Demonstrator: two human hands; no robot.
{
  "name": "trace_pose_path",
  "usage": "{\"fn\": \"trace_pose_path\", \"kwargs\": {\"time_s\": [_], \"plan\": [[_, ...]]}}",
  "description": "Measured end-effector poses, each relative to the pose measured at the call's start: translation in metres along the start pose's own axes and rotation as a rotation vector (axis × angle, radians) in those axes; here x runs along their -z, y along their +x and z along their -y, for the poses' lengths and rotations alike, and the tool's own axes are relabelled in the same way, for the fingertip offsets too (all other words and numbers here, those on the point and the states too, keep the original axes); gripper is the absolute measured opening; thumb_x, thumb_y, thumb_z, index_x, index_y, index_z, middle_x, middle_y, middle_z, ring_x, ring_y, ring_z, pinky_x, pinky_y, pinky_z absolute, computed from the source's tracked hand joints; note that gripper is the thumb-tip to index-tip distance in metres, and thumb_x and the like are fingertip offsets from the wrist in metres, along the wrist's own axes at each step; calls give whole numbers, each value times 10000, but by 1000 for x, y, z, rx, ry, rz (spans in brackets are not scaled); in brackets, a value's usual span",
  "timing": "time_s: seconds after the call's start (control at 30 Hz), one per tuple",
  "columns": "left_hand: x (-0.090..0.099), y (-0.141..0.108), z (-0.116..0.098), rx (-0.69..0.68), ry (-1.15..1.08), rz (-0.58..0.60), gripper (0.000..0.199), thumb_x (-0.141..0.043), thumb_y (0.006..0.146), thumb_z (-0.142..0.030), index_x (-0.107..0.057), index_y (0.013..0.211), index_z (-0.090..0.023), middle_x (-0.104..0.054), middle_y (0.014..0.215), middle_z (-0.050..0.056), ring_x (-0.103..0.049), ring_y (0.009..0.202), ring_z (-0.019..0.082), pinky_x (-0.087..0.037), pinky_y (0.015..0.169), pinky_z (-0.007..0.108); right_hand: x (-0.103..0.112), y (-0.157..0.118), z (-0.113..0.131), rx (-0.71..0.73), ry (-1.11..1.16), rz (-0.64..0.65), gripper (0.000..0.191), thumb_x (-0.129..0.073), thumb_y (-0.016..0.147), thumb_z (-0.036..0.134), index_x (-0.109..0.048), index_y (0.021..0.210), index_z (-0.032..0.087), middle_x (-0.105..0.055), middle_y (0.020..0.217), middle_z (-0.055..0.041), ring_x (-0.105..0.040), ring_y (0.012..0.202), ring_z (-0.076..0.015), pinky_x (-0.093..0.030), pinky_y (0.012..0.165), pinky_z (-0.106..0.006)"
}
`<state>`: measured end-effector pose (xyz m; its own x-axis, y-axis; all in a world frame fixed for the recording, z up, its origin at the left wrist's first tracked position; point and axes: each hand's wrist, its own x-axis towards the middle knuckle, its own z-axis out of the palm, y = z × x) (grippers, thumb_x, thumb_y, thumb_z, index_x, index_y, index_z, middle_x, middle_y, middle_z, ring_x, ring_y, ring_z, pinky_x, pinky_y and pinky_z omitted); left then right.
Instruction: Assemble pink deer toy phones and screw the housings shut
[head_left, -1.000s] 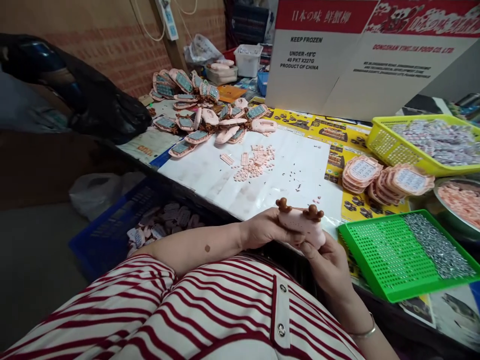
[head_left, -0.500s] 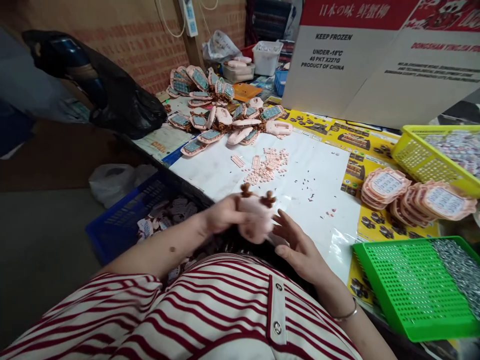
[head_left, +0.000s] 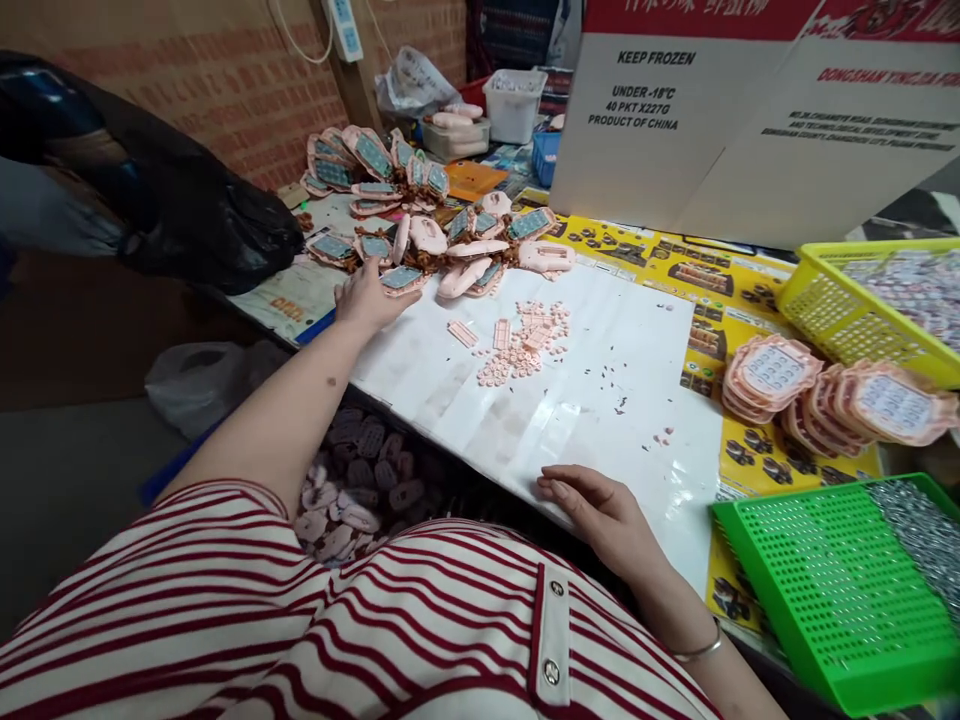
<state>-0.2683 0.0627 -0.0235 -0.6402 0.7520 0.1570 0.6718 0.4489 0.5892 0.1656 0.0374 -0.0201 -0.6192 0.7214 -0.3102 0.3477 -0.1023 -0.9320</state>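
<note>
My left hand (head_left: 369, 300) reaches to the front left of a heap of pink plastic toy shells (head_left: 472, 275) with grey-blue panels. Its fingers touch the shell (head_left: 403, 280) at the heap's near edge, thumb and fingers spread around that shell's left end. My right hand (head_left: 592, 500) rests at the front edge of the white board (head_left: 480, 430), fingers loosely extended and holding nothing. Small pink rings and button strips (head_left: 521, 350) lie in a loose pile on the board between the hands.
Stacked pink panels (head_left: 772, 375) lie on the right, near a yellow basket (head_left: 832, 305) and a green tray (head_left: 817, 590) with metal screws. A large carton (head_left: 675, 170) stands behind. At the left hangs a black bag (head_left: 217, 220); below the table are many pink parts (head_left: 352, 500).
The pink piece with brown knobs has left my left hand and is out of sight. My left hand has moved forward and left to the heap. My right hand has lowered slightly.
</note>
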Motion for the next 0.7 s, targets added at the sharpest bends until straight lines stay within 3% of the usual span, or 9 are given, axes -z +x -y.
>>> {"fn": "trace_pose_path", "kwargs": {"time_s": [0.13,0.27,0.43,0.57,0.63,0.7], "plan": [[-17,26,-6,96,81,-13,922,-684,751,-693,-590,1382,-27,-608,1429,249,-422,1428,429,-153,1163,564,0,-1,-2,-11,53,-30,397,-740,828,563,-779,1026,220,-823,954,-94,-769,917,-223,-619,941,-430],[-6,7,2,29,126,-83,905,-654,814,-671,-549,1424,-11,-548,1450,303,-431,1387,474,-185,1168,591,1,1,-5,-28,187,-45,420,-772,793,575,-787,1018,220,-819,935,-84,-765,858,-197,-634,910,-412],[7,-70,2,-90,82,-292,955,-667,856,-544,-308,1585,-43,-466,1530,290,-392,1453,420,-192,1232,538,3,7,-2,-33,197,-35,417,-771,800,564,-786,1003,200,-813,907,-92,-751,813,-183,-633,859,-384],[-16,-143,-30,-312,-32,-240,1004,-698,846,-545,-218,1615,-114,-437,1572,269,-420,1470,377,-234,1247,512,-7,18,18,-16,282,-72,451,-824,759,504,-739,1075,194,-775,984,-78,-716,782,-153,-631,760,-338],[-33,-175,-49,-474,-91,-198,1023,-708,851,-549,-184,1619,-122,-501,1517,273,-489,1425,372,-219,1255,541,-13,25,28,53,444,-190,652,-894,664,478,-659,1224,240,-728,1100,-57,-714,844,-151,-629,722,-305],[-48,-201,-65,-599,-127,-141,1019,-716,856,-534,-171,1620,-137,-568,1452,264,-554,1367,370,-210,1254,584,-15,31,33,76,568,-226,723,-915,629,463,-622,1253,247,-712,1066,-39,-700,862,-152,-623,711,-291]]}}
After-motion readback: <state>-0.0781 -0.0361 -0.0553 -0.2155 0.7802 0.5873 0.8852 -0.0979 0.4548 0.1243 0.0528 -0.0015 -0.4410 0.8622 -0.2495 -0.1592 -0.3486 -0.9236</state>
